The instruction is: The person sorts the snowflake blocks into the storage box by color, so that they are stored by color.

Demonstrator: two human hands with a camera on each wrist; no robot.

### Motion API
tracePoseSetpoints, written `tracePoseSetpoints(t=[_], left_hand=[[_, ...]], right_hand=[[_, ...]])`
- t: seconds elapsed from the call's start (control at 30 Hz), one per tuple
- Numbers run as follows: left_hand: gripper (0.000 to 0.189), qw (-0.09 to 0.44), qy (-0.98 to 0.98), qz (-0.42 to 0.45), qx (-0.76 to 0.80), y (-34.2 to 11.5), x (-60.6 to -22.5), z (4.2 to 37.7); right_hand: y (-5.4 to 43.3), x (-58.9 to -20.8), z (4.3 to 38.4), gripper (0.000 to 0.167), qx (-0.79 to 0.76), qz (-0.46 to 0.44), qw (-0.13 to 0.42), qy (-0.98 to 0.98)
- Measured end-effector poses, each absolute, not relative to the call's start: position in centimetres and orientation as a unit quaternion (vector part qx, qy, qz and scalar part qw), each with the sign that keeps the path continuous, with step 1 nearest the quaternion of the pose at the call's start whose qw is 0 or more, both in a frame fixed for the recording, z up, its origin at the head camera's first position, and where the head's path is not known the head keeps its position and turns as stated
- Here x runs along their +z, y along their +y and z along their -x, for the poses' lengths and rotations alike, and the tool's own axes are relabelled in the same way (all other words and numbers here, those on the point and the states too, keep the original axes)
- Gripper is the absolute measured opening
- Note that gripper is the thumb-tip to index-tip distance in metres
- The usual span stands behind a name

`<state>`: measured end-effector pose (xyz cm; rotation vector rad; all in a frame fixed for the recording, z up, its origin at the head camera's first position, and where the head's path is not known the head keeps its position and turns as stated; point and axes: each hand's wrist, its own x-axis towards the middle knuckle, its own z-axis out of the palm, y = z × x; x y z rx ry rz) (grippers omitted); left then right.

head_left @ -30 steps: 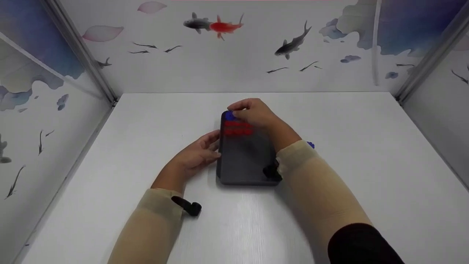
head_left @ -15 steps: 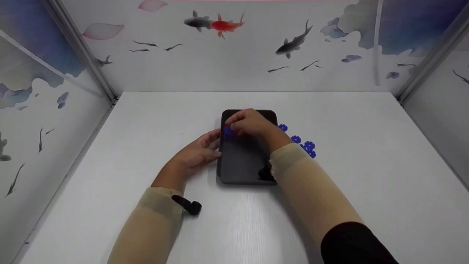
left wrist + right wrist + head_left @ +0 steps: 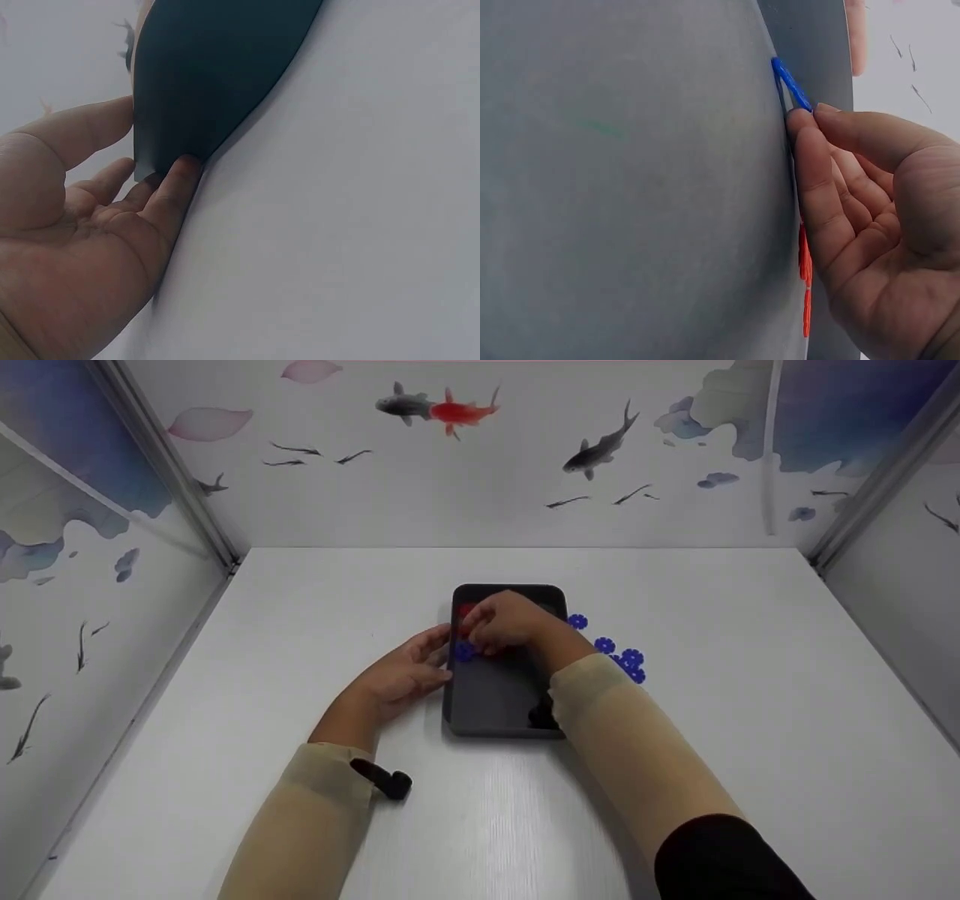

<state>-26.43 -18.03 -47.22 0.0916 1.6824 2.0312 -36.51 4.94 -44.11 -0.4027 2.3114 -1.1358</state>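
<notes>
My right hand (image 3: 504,624) is inside the dark grey tray (image 3: 495,716), near its left wall. Between thumb and forefinger it pinches a blue flower-shaped plastic piece (image 3: 465,651); in the right wrist view the blue piece (image 3: 792,84) leans at a slant with one edge against the tray floor. Red flower-shaped pieces (image 3: 466,609) lie farther back in the tray, partly covered by this hand. My left hand (image 3: 401,679) touches the outside of the tray's left wall. In the left wrist view the fingertips of the left hand (image 3: 97,217) press lightly on that wall, fingers extended.
Several blue flower-shaped pieces (image 3: 631,658) lie on the white table (image 3: 480,825) just right of the tray, some overlapping. My right forearm crosses the tray's right side and hides part of it. White panels (image 3: 480,510) with painted fish enclose the table at the back and sides.
My right hand has moved from the tray's far end toward me, bringing the blue piece to the near side of the red ones. The left hand has stayed on the wall.
</notes>
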Motion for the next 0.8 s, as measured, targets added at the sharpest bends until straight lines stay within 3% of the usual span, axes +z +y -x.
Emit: tracePoseSetpoints(t=[0.33, 0.67, 0.8], left_hand=[[0.089, 0.248, 0.619, -0.039, 0.745, -18.0, -47.2, 26.3], [0.089, 0.243, 0.617, -0.029, 0.748, -17.9, -47.2, 26.4], [0.089, 0.238, 0.616, -0.028, 0.75, -17.9, -47.2, 26.5]], right_hand=[[5.2, -43.8, 36.3, 0.019, -0.433, 0.139, 0.25, 0.855], [7.9, -39.2, 35.9, 0.034, -0.517, 0.181, 0.158, 0.822], [10.5, -37.6, 35.8, 0.03, -0.52, 0.163, 0.141, 0.827]])
